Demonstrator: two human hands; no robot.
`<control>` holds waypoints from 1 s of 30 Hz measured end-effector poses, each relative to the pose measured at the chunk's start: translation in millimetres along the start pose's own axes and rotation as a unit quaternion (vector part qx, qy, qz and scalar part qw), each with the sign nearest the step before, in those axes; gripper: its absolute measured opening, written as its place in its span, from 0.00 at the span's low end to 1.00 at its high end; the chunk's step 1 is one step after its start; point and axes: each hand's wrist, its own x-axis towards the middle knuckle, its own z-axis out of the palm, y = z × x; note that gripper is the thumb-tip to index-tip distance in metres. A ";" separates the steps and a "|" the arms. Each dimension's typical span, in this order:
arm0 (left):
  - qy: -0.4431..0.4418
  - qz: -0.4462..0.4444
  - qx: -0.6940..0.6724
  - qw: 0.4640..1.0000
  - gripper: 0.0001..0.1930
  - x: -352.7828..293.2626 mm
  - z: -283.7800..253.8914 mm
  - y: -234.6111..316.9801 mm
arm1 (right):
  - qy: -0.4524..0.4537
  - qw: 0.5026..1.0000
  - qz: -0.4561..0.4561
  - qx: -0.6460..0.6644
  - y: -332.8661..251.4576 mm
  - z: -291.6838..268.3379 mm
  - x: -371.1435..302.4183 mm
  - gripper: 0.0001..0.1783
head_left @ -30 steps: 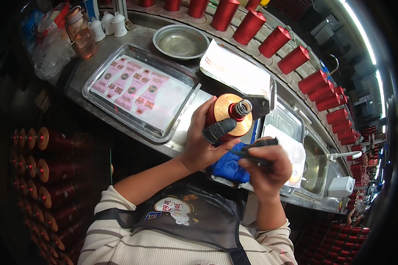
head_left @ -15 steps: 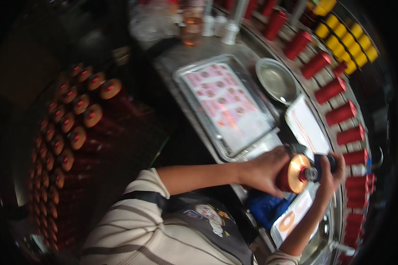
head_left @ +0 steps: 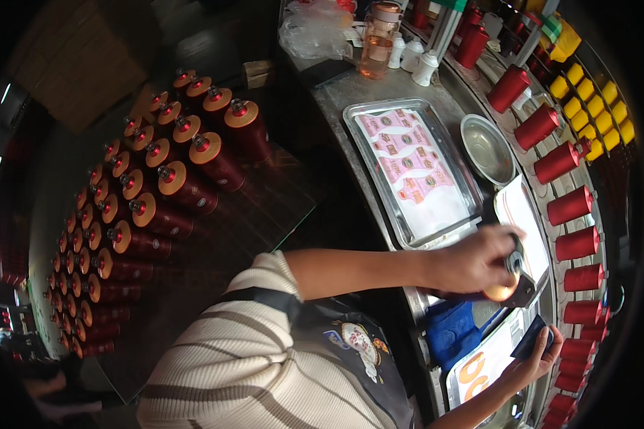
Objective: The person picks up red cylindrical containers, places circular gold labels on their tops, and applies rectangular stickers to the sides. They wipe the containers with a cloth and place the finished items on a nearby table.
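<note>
My left hand [head_left: 472, 261] is curled at the top of a bottle, its fingers smeared by motion. Below the fingers show the bottle's gold shoulder [head_left: 503, 292] and a shiny, dark-edged neck; most of its body is hidden. Close against the shoulder is a dark flat-sided piece [head_left: 521, 292] whose kind I cannot make out. Lower right, my right hand [head_left: 540, 361] pinches a dark blue-black flat piece [head_left: 531, 337] between thumb and fingers, apart from the bottle. A blue cloth [head_left: 452, 332] lies just below my left wrist.
A metal tray [head_left: 350, 118] holds pink printed labels; beside it stand a steel bowl [head_left: 488, 146] and a white tray [head_left: 526, 214]. Red bottles [head_left: 578, 243] line the curved track at right. Many gold-shouldered bottles [head_left: 206, 154] stand at left. A drink jug [head_left: 376, 53] is at the back.
My left hand has moved up and right, turning the bottle so less of it shows. My right hand has drawn away from the neck toward the lower right, keeping the dark piece.
</note>
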 end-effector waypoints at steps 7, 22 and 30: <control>0.265 -0.038 -0.040 0.963 0.22 -70.2 -125.5 95.9 | -0.016 1.000 -0.002 0.017 -14.0 2.1 -21.4 0.10; 0.492 -0.042 0.455 0.741 0.13 -197.4 -293.6 -20.5 | -0.033 0.998 0.052 0.026 2.0 5.4 -44.5 0.10; 0.460 -0.030 0.335 0.822 0.16 -179.3 -270.4 8.9 | -0.060 0.993 0.089 0.047 -6.2 27.0 -57.2 0.13</control>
